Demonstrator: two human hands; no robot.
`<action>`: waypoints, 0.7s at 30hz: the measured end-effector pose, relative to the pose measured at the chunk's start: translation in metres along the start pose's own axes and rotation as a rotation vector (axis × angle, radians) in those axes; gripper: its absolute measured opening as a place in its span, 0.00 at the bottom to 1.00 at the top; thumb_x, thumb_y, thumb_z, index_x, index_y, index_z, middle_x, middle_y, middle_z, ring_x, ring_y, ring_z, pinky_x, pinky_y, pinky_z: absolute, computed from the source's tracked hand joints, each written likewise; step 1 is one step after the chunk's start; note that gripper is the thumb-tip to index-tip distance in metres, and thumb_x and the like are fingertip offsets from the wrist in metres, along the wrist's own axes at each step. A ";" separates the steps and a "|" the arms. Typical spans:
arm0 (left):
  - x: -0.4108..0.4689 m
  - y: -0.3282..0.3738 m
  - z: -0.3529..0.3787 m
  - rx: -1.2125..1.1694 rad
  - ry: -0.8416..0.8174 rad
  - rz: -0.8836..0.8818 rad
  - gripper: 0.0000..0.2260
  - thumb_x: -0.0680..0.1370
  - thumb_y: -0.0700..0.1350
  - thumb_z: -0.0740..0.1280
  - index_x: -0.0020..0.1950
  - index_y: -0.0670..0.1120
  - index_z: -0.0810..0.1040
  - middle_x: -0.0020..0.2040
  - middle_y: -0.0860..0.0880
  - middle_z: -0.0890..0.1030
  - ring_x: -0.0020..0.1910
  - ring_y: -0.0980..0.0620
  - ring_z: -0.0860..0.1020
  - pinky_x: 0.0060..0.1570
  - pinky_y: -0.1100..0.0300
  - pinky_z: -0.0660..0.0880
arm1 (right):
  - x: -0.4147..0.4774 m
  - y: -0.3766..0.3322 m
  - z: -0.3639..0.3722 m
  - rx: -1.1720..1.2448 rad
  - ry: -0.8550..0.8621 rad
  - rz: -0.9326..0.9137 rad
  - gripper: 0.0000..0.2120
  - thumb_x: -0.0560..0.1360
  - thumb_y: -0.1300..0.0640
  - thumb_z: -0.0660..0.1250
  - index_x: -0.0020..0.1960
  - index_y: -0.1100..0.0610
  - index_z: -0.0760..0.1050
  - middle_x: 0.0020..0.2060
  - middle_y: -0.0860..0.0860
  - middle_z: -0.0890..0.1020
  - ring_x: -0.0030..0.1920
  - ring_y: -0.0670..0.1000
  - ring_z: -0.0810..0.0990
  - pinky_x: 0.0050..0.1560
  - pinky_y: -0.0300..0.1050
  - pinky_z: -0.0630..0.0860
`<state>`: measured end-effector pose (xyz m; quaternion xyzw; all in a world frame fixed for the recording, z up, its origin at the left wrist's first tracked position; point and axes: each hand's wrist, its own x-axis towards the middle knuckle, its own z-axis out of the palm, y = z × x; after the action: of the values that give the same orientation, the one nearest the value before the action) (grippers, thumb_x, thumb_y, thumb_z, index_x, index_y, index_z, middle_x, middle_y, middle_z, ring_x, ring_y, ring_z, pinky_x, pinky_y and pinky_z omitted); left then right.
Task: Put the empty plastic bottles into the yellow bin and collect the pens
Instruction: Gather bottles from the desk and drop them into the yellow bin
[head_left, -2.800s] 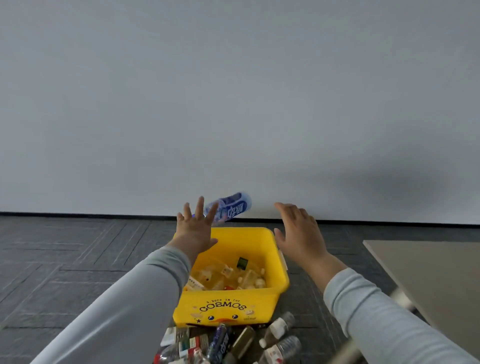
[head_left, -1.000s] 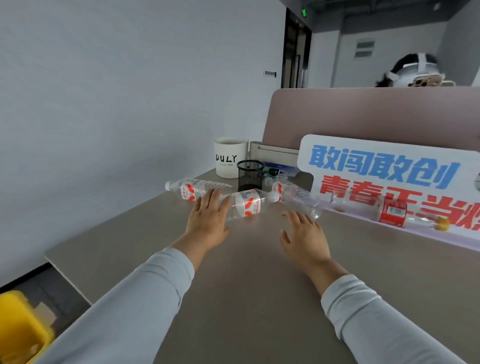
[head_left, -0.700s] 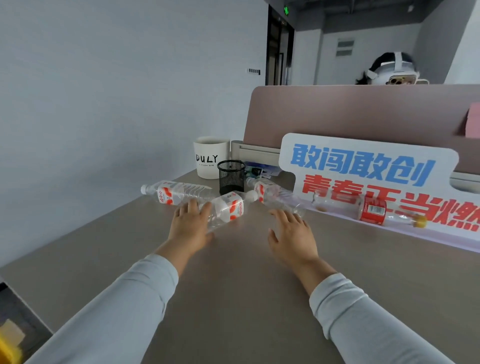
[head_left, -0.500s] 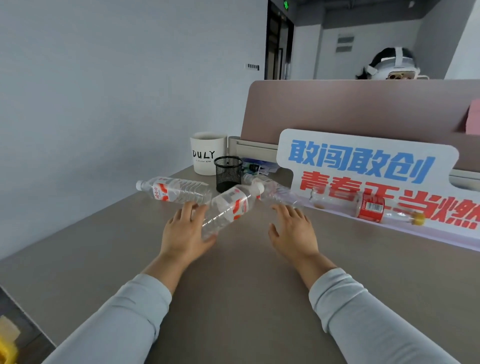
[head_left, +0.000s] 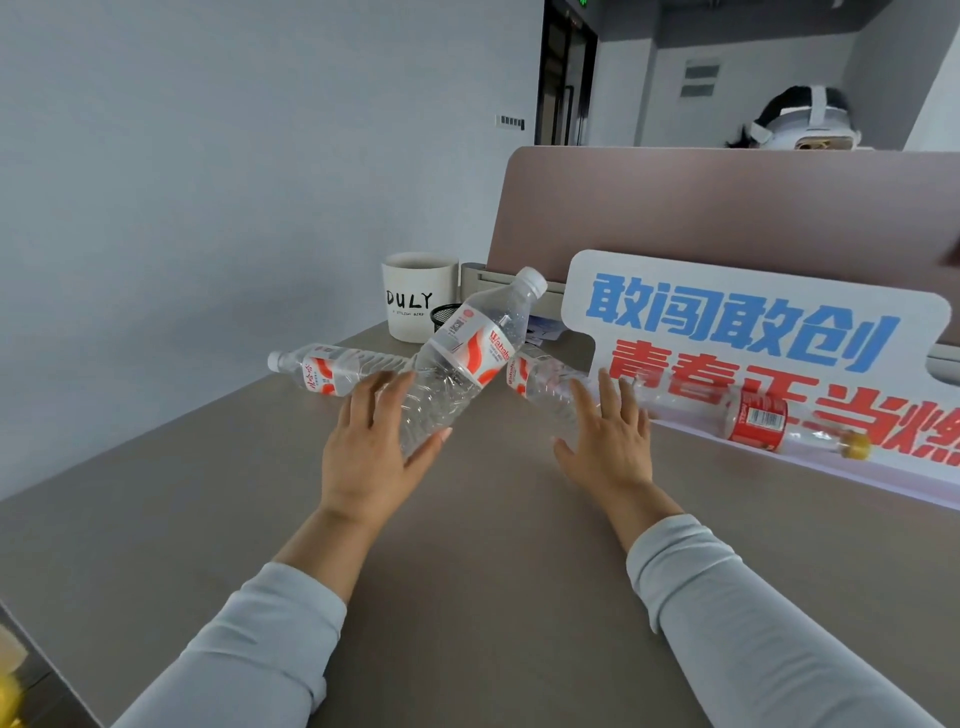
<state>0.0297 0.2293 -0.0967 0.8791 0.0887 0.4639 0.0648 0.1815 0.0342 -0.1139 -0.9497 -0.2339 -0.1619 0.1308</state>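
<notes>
Light grey long sleeves, bare hands

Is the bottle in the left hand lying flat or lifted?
Lifted and tilted: the Wahaha bottle slants up from the left hand, white cap highest.

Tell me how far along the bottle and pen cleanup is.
Done: unclear; the yellow bin barely shows. In hand: the left hand grips a lifted bottle; the right hand reaches open toward a second bottle. Left: that one, the far bottle, the red-label bottle, and pens, none visible.
</notes>
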 end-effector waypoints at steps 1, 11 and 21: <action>0.000 -0.001 0.000 -0.001 0.001 -0.006 0.27 0.70 0.59 0.61 0.62 0.45 0.67 0.57 0.39 0.75 0.53 0.38 0.77 0.37 0.50 0.78 | 0.004 0.001 0.003 -0.016 -0.028 0.010 0.36 0.76 0.41 0.60 0.76 0.47 0.44 0.76 0.54 0.41 0.75 0.60 0.38 0.72 0.59 0.42; -0.002 -0.005 0.000 -0.048 -0.027 -0.080 0.27 0.69 0.56 0.68 0.62 0.45 0.66 0.58 0.39 0.74 0.53 0.38 0.77 0.37 0.49 0.78 | 0.007 -0.004 0.004 0.107 0.106 0.028 0.28 0.72 0.51 0.70 0.67 0.56 0.63 0.63 0.59 0.65 0.63 0.62 0.69 0.58 0.54 0.74; -0.012 0.003 -0.029 -0.212 0.041 -0.226 0.26 0.68 0.59 0.67 0.59 0.50 0.62 0.59 0.42 0.74 0.54 0.39 0.76 0.42 0.48 0.77 | -0.031 -0.024 -0.041 0.412 0.683 -0.213 0.29 0.65 0.55 0.73 0.60 0.57 0.62 0.55 0.61 0.75 0.55 0.59 0.73 0.54 0.47 0.71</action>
<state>-0.0002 0.2244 -0.0891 0.8421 0.1389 0.4781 0.2071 0.1338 0.0292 -0.0835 -0.7658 -0.3017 -0.4302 0.3708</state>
